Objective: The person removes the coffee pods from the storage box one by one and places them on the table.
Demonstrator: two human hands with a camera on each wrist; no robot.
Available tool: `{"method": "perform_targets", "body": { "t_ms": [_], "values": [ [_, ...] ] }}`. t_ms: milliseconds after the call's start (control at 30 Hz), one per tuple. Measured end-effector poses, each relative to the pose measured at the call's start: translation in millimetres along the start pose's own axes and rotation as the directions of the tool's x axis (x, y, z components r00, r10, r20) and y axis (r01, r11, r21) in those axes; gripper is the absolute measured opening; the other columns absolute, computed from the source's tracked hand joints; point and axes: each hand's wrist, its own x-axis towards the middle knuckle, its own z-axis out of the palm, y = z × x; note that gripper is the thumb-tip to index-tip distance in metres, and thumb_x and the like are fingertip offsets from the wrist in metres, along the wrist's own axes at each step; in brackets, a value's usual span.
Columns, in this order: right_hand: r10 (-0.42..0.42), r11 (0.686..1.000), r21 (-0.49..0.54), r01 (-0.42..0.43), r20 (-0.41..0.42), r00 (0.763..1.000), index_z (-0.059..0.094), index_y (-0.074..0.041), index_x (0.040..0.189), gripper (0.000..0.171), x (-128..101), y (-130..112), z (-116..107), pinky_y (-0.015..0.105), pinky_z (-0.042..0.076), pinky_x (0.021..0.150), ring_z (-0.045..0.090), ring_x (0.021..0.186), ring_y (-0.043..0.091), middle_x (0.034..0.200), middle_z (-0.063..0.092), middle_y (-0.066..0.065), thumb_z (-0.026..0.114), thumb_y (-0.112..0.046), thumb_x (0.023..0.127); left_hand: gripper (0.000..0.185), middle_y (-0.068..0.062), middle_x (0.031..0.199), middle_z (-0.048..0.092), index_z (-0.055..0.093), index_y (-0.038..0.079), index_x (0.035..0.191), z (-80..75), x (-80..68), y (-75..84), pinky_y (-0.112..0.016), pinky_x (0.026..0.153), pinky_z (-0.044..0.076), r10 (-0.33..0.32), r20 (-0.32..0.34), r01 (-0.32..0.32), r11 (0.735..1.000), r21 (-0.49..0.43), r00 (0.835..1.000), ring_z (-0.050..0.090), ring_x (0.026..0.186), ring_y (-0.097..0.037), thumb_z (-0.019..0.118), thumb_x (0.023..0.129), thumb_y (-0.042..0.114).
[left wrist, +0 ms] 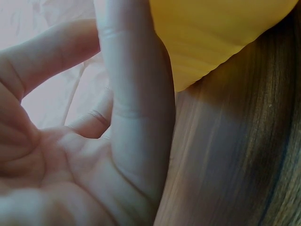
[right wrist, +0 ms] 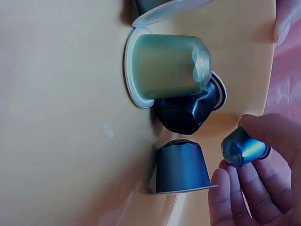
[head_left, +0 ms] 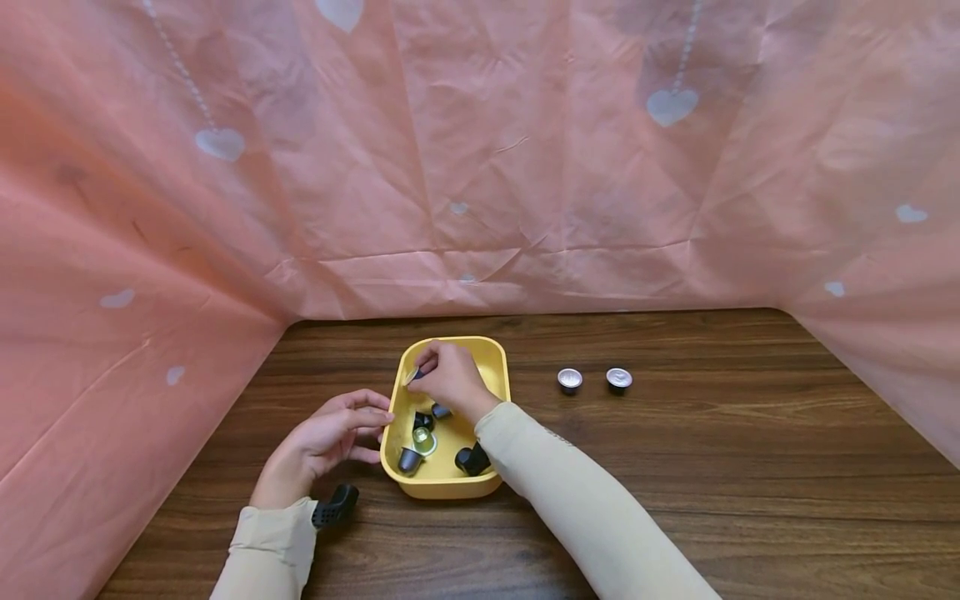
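Observation:
My right hand [head_left: 452,379] is inside a yellow tray [head_left: 491,354], near its far left corner. Its thumb and fingers pinch a small blue coffee capsule [right wrist: 245,148], tilted above the tray floor. Against the tray's left side rests my left hand [head_left: 330,433], its fingertips at the rim and its fingers loosely bent. In the right wrist view a yellow-green capsule [right wrist: 167,67] lies on its side, overlapping a dented black capsule [right wrist: 186,113]. A dark blue capsule [right wrist: 182,167] lies close to the held one. Nearest the tray's front left corner is a grey capsule [head_left: 409,461].
Black capsules [head_left: 467,460] lie at the tray's front right, partly behind the right sleeve. Two capsules with silver lids up, one [head_left: 570,380] beside the other [head_left: 618,380], stand on the wooden table [head_left: 720,433] right of the tray. Pink cloth [head_left: 510,208] hangs around the table.

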Motion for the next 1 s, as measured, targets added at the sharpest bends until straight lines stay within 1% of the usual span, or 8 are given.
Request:
{"method": "perform_targets", "body": {
  "t_ms": [233, 400, 533, 667, 800, 1000],
  "values": [
    [0.021, 0.995, 0.094, -0.017, -0.040, 0.999, 0.074, -0.009, 0.105, 0.032, 3, -1, -1, 0.024, 0.059, 0.078, 0.071, 0.089, 0.013, 0.101, 0.078, 0.006, 0.093, -0.011, 0.080, 0.021, -0.001, 0.101, 0.070, 0.055, 0.005, 0.120, 0.2, 0.6, 0.1, -0.030, 0.070, 0.067, -0.001, 0.003, 0.001, 1.000, -0.007, 1.000, 0.072, 0.090, -0.012, 0.064, 0.103, 0.013],
    [0.008, 0.988, 0.156, -0.002, -0.039, 0.999, 0.074, -0.007, 0.106, 0.033, 2, -2, -2, 0.024, 0.061, 0.079, 0.074, 0.091, 0.013, 0.102, 0.079, 0.007, 0.093, -0.009, 0.080, 0.021, -0.001, 0.101, 0.069, 0.054, 0.005, 0.121, -0.7, 1.3, -0.6, -0.030, 0.070, 0.067, -0.004, 0.000, 0.004, 1.000, -0.002, 1.000, 0.071, 0.088, -0.013, 0.064, 0.103, 0.013],
    [-0.002, 0.985, 0.174, 0.008, -0.035, 0.999, 0.074, -0.006, 0.107, 0.033, 1, -3, -3, 0.023, 0.060, 0.078, 0.074, 0.089, 0.014, 0.102, 0.079, 0.008, 0.093, -0.008, 0.080, 0.022, -0.001, 0.102, 0.070, 0.055, 0.005, 0.121, -1.9, 2.4, -1.1, -0.031, 0.071, 0.067, -0.003, -0.002, 0.003, 1.000, 0.004, 1.000, 0.072, 0.090, -0.013, 0.065, 0.103, 0.014],
    [0.005, 0.984, 0.179, 0.002, -0.041, 0.999, 0.074, -0.007, 0.107, 0.033, 2, -4, -3, 0.022, 0.059, 0.076, 0.072, 0.089, 0.013, 0.102, 0.079, 0.008, 0.093, -0.007, 0.080, 0.025, -0.002, 0.104, 0.071, 0.055, 0.004, 0.123, -2.2, 2.3, 0.9, -0.031, 0.072, 0.067, -0.001, -0.006, 0.001, 1.000, 0.013, 1.000, 0.073, 0.093, -0.012, 0.066, 0.103, 0.015],
    [0.004, 0.981, 0.195, 0.006, -0.049, 0.999, 0.074, -0.007, 0.108, 0.034, 3, -6, -2, 0.023, 0.060, 0.078, 0.074, 0.090, 0.014, 0.103, 0.080, 0.008, 0.093, -0.007, 0.080, 0.025, -0.001, 0.103, 0.070, 0.055, 0.005, 0.122, -1.9, 2.8, 1.0, -0.031, 0.072, 0.067, -0.003, -0.013, 0.003, 1.000, 0.014, 1.000, 0.072, 0.093, -0.012, 0.066, 0.103, 0.015],
    [0.010, 0.956, 0.292, 0.002, -0.040, 0.999, 0.074, -0.008, 0.110, 0.034, 2, -14, -4, 0.025, 0.062, 0.083, 0.076, 0.094, 0.015, 0.107, 0.080, 0.008, 0.092, -0.008, 0.082, 0.023, 0.000, 0.099, 0.069, 0.055, 0.004, 0.121, -1.1, 3.0, -1.4, -0.032, 0.070, 0.067, -0.001, -0.004, 0.001, 1.000, -0.003, 1.000, 0.071, 0.089, -0.013, 0.065, 0.102, 0.013]
  ]
}}
